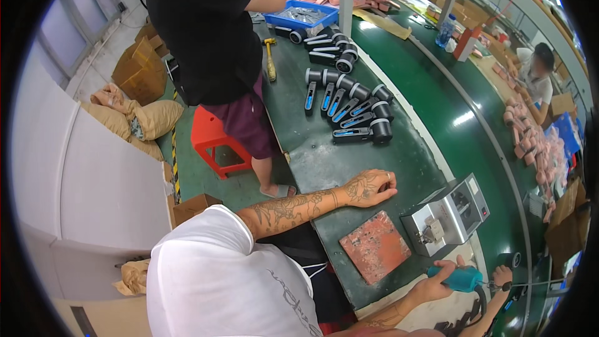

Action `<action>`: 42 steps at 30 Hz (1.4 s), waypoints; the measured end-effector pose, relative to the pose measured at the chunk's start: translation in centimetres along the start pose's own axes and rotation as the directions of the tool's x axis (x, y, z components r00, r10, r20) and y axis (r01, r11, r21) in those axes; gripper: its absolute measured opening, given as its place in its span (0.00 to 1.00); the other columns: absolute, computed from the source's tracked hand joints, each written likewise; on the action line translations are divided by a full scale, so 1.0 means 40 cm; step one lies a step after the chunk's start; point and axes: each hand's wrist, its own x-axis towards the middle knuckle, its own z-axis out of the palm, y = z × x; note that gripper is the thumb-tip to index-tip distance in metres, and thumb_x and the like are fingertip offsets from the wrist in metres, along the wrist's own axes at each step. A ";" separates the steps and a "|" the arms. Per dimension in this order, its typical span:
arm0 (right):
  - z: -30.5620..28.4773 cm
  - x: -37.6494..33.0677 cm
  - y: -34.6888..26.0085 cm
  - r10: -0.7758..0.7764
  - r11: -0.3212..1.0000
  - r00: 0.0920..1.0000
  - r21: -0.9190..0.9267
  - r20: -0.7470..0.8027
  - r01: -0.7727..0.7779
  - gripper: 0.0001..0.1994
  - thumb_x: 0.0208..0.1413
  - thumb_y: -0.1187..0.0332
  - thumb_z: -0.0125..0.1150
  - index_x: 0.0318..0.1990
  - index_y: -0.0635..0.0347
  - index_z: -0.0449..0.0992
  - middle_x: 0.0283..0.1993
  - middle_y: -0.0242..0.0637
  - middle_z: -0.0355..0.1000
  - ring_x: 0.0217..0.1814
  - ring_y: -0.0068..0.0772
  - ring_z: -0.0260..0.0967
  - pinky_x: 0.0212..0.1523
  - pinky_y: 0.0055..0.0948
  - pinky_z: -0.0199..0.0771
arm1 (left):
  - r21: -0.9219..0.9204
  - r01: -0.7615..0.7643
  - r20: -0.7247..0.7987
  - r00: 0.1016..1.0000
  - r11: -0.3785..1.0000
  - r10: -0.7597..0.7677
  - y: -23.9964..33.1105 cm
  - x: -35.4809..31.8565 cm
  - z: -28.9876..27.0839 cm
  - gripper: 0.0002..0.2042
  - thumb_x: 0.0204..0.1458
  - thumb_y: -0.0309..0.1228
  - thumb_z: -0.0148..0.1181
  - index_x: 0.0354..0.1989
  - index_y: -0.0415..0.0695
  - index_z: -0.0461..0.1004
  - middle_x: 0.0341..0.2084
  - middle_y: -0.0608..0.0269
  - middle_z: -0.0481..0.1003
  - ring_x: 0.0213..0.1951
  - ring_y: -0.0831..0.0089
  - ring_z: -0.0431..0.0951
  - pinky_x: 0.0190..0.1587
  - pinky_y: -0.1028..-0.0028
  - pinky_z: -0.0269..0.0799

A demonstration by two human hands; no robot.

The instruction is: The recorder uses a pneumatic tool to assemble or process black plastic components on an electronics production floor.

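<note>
My tattooed left hand (371,188) rests low over the dark green bench (312,162), fingers curled and thumb against them; whatever they pinch, if anything, is hidden. A ring shows on one finger. Below it lies a square, worn reddish pad (375,247). To the pad's right stands a grey metal screw feeder (444,217). At the lower right, my right hand (438,282) is wrapped round a teal electric screwdriver (463,279), its cable hanging down. Beyond its tip, another person's hand (501,276) reaches in from the lower edge near a dark cylindrical part (510,259).
Black cylinder-headed housings with handles (349,109) lie in rows farther up the bench. A yellow-handled hammer (270,60) and a blue tray (302,15) lie beyond. A co-worker in black (196,31) stands beside a red stool (215,140). A green conveyor (430,87) runs along the right.
</note>
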 end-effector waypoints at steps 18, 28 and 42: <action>-0.003 0.000 0.003 0.014 0.998 1.000 -0.055 -0.015 -0.014 0.20 0.69 0.56 0.60 0.47 0.71 0.72 0.33 0.34 0.72 0.31 0.25 0.68 0.30 0.24 0.62 | 0.008 -0.003 0.002 1.000 1.000 0.003 -0.003 -0.004 0.006 0.09 0.61 0.37 0.62 0.38 0.44 0.74 0.28 0.57 0.76 0.32 0.61 0.79 0.38 0.61 0.75; 0.001 -0.001 0.006 0.033 0.999 0.999 -0.004 -0.018 -0.033 0.21 0.71 0.59 0.57 0.27 0.65 0.71 0.56 0.43 0.73 0.35 0.28 0.67 0.34 0.29 0.64 | -0.006 0.026 0.035 0.999 1.000 -0.026 0.004 -0.001 -0.003 0.09 0.61 0.36 0.61 0.38 0.43 0.73 0.29 0.56 0.77 0.35 0.58 0.79 0.40 0.60 0.75; 0.002 -0.003 0.006 0.032 0.999 0.999 0.024 0.008 -0.032 0.21 0.69 0.60 0.60 0.57 0.72 0.71 0.29 0.32 0.71 0.32 0.24 0.67 0.35 0.23 0.64 | -0.013 0.037 0.029 0.999 0.999 -0.037 0.005 0.002 -0.002 0.09 0.61 0.37 0.62 0.39 0.44 0.75 0.27 0.58 0.76 0.31 0.62 0.79 0.38 0.62 0.76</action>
